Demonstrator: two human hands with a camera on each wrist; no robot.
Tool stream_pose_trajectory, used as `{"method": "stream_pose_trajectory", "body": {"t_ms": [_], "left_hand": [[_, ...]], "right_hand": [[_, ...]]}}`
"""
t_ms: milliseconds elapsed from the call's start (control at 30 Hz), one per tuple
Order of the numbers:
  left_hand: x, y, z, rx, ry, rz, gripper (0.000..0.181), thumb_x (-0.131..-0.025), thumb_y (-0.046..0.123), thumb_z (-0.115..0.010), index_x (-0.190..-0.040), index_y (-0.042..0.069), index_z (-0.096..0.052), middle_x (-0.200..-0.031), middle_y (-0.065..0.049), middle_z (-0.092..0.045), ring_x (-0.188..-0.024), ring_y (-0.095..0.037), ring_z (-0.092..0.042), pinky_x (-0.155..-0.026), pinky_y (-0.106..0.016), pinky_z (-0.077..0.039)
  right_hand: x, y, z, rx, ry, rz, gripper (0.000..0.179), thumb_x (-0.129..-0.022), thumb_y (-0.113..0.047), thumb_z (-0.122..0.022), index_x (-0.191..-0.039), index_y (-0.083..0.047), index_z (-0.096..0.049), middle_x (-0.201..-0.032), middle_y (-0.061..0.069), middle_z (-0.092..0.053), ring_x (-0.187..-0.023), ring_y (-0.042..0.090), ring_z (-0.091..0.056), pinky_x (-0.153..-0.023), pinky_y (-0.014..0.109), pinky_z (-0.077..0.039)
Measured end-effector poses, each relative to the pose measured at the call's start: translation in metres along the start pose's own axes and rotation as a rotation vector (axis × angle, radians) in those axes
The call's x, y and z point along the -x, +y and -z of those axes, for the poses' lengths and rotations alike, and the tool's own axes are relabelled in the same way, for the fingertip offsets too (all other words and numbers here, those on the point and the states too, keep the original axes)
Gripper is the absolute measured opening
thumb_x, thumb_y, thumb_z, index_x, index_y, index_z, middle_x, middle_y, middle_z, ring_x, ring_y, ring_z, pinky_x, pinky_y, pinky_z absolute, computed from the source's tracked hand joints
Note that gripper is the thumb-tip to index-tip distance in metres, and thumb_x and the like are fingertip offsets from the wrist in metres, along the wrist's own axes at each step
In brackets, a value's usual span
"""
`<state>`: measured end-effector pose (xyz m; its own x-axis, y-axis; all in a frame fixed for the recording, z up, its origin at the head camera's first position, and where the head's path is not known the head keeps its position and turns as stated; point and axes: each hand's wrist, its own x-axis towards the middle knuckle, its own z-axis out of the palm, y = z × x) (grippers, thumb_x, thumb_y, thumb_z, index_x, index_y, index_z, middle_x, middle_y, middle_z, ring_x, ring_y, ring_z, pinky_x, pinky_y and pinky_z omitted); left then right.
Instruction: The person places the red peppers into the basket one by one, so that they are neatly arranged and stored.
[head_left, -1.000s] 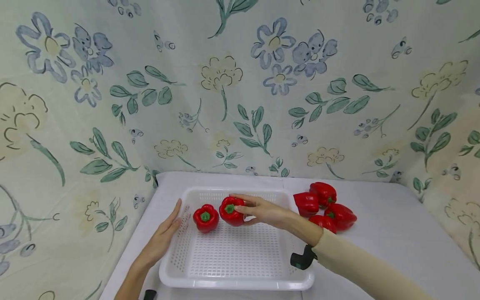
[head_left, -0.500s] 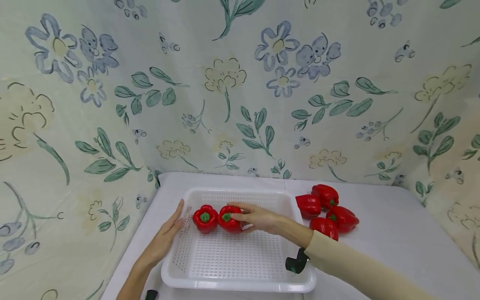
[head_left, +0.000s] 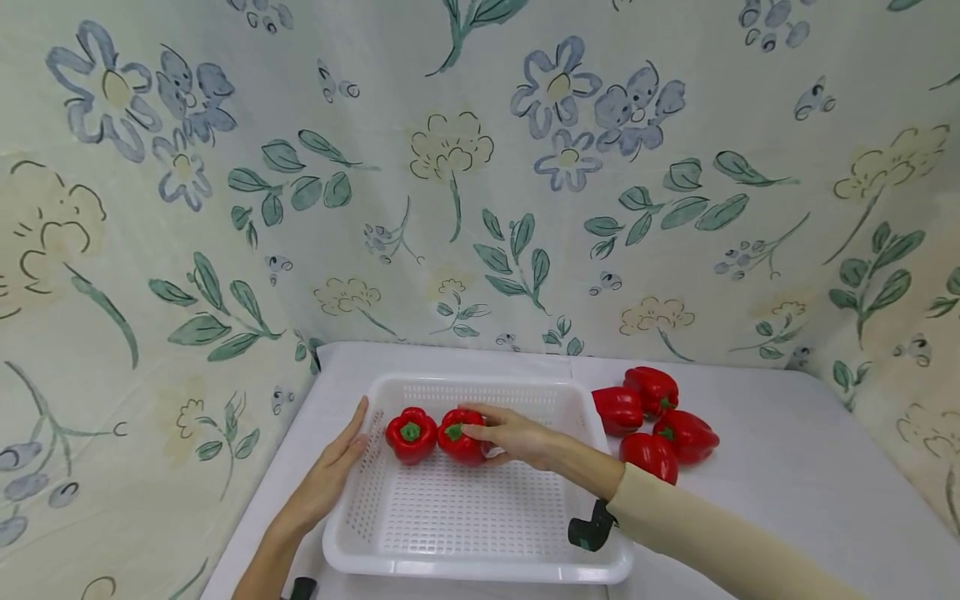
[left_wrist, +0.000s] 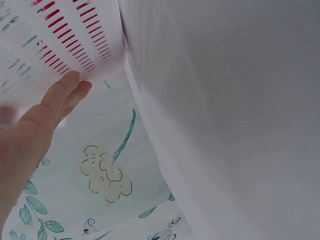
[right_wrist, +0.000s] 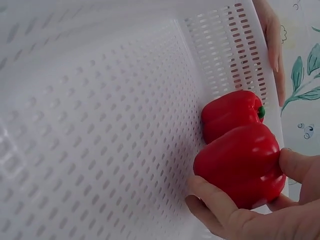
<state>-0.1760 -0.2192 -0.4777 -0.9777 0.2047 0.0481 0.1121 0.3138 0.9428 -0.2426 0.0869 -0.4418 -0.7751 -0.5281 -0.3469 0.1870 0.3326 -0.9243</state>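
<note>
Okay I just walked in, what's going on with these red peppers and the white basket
A person is holding a red bell pepper with their right hand inside a white perforated basket. It is close beside a second red pepper that sits in there with its green stem facing the head camera. The left hand rests against the outside of the basket's left wall. Four more red peppers lie grouped on the white table, to the right of the basket.
</note>
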Motion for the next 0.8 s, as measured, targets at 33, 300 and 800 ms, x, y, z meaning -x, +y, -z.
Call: {"method": "stream_pose_trajectory", "body": {"t_ms": [33,300,800], "left_hand": [[0.0,0.0,-0.0002,0.0,-0.001,-0.001,0.06,-0.114,0.031,-0.034,-0.168,0.022,-0.01,-0.175,-0.012,-0.007,-0.16,-0.045,-0.006,-0.123,-0.066,-0.01],[-0.0002,0.0004,-0.0005,0.002,-0.004,-0.006,0.06,-0.114,0.031,-0.034,-0.168,0.024,-0.01,-0.176,-0.012,-0.007,-0.16,-0.045,-0.005,-0.123,-0.067,-0.011],[-0.0006,-0.0006,0.0008,-0.003,-0.012,-0.015,0.059,-0.114,0.032,-0.033,-0.168,0.022,-0.01,-0.176,-0.011,-0.005,-0.161,-0.045,-0.003,-0.124,-0.069,-0.007]], "right_hand": [[0.0011,-0.0001,0.0,-0.003,0.01,0.003,0.055,-0.105,-0.025,-0.06,-0.156,-0.013,-0.045,-0.155,0.021,-0.047,-0.133,0.036,-0.053,-0.1,0.059,-0.056],[0.0074,0.0011,0.0027,-0.012,0.029,0.031,0.05,-0.105,-0.014,-0.056,-0.154,-0.004,-0.048,-0.154,0.023,-0.05,-0.134,0.034,-0.057,-0.102,0.06,-0.055],[0.0054,0.0029,0.0036,-0.033,0.008,0.041,0.05,-0.104,-0.008,-0.055,-0.153,-0.005,-0.049,-0.151,0.02,-0.053,-0.134,0.033,-0.058,-0.105,0.059,-0.052]]}}
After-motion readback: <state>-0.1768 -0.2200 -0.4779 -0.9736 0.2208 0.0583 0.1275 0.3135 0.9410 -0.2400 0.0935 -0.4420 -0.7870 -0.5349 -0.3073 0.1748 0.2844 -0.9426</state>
